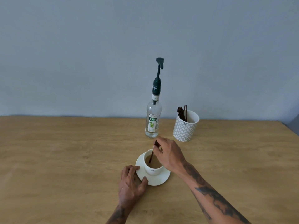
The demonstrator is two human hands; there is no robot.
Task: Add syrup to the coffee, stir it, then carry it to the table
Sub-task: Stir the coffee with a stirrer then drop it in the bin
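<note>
A white ceramic cup of milky coffee (153, 165) stood on a white round saucer (159, 178) on the light wooden table (64, 159). The right hand (168, 154) pinched a thin dark stirring stick (152, 152) dipped into the coffee. The left hand (131, 181) gripped the saucer's near-left rim, thumb on top. Beyond the cup stood a clear glass syrup bottle with a dark green pump (153, 117).

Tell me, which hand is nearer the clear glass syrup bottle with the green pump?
Right. The right hand pinches the dark stir stick just before the syrup bottle; the left hand holds the white saucer rim, farther back.
</note>
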